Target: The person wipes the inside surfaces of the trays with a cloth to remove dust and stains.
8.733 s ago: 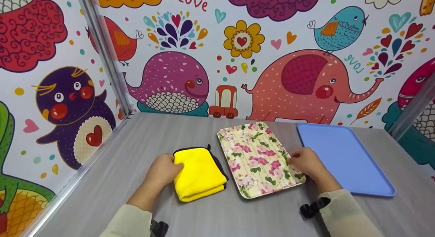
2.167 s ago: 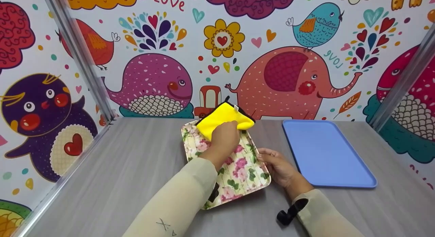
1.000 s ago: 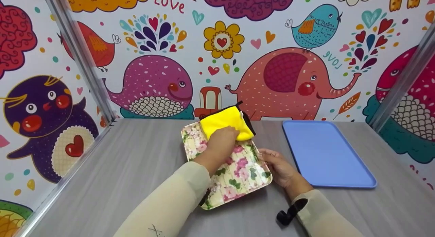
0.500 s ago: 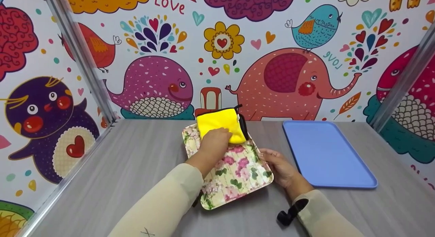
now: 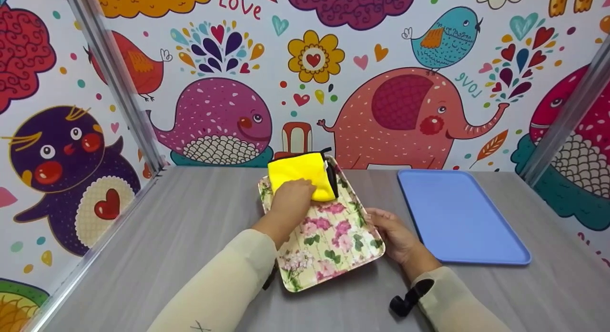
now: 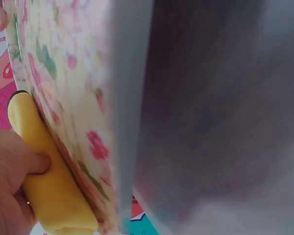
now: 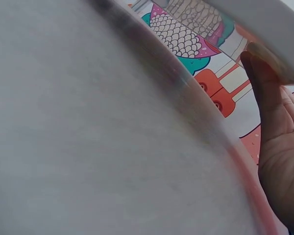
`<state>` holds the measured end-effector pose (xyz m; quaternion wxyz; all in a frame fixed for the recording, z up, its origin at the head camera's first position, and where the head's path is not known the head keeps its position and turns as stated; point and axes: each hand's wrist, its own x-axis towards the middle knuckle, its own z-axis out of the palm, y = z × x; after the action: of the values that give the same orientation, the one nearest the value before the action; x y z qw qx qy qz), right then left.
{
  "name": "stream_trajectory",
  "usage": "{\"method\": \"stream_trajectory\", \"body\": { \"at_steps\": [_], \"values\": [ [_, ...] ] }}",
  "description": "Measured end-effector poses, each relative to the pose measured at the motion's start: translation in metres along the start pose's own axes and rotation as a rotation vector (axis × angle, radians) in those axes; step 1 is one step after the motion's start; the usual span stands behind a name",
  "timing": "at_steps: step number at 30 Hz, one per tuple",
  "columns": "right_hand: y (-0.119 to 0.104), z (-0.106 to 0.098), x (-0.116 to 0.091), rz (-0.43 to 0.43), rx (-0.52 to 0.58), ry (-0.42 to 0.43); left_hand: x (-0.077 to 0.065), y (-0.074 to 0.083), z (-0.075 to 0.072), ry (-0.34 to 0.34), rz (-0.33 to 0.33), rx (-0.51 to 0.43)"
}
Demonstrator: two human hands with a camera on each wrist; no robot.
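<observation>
"What do I have before me, biggest first?"

"You have the grey, wood-streaked table (image 5: 200,213), then the plain blue tray (image 5: 462,217), lying flat near its back right corner."

"And the patterned one?"

"Your floral tray (image 5: 329,241) is over the middle of the table, reaching toward the back edge, its right side raised. It is cream, with pink blossoms, green leaves and rounded corners. Whether any part touches the table, I can't tell."

"The cloth?"

"Your yellow cloth (image 5: 300,165) is folded into a soft, thick pad with black edging, lying against the far end of the floral tray."

"My hands?"

"Your left hand (image 5: 288,206) grasps the yellow cloth, thumb pressing into it. Your right hand (image 5: 398,236) pinches the floral tray's right rim."

"Anything smaller?"

"A black loop (image 5: 327,150) sticks out at the cloth's far right corner, and just below it you can see a white tag (image 5: 326,166)."
</observation>
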<state>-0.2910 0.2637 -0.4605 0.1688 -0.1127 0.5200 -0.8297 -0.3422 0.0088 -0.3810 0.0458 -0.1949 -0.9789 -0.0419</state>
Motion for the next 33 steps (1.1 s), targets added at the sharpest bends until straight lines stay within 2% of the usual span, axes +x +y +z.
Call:
{"method": "stream_trajectory", "body": {
  "at_steps": [8, 13, 20, 33],
  "values": [
    [0.000, 0.001, 0.000, -0.002, 0.001, 0.036, 0.003, -0.016, 0.005, 0.008, -0.042, -0.043],
    [0.000, 0.000, 0.000, -0.008, 0.010, 0.049, 0.003, -0.024, 0.010, 0.008, -0.090, -0.043],
    [0.001, -0.001, 0.000, -0.010, -0.008, 0.074, 0.000, -0.038, 0.017, 0.056, -0.082, -0.003],
    [0.001, 0.001, 0.000, -0.026, -0.022, 0.106, -0.004, -0.046, 0.018, 0.070, -0.139, -0.001]
  ]
}}
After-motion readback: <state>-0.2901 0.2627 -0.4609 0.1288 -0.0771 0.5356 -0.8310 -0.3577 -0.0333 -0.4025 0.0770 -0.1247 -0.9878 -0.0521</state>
